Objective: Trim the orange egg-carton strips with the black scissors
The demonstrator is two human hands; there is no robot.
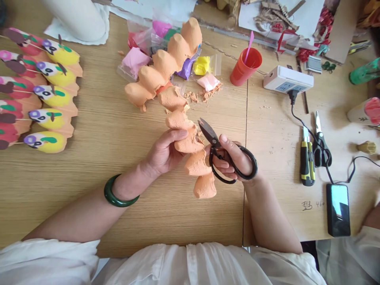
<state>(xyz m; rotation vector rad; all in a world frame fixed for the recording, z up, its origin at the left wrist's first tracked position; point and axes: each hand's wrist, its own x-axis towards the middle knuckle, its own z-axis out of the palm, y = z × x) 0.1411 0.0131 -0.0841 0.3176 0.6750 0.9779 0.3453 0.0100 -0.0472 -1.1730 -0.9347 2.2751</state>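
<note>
My left hand (pixel 166 152) grips an orange egg-carton strip (pixel 197 162) by its side, the row of cups slanting from upper left to lower right. Black-handled scissors (pixel 213 140) are in my right hand (pixel 234 158), with fingers and thumb through the loops. Their blades look closed and point up and left, close to the strip's ragged right edge. Just beyond lies a second orange egg-carton strip (pixel 166 63), cups upward, resting over small bags of coloured clay. Orange trimmings (pixel 210 93) are scattered near it.
Painted carton birds (pixel 53 103) line the left. At right stand a red cup (pixel 246 65), a white power strip (pixel 287 79), a utility knife (pixel 307 158), other scissors (pixel 320 146) and a phone (pixel 338 209) on a cable. Another person's arm (pixel 372 217) shows at the right edge.
</note>
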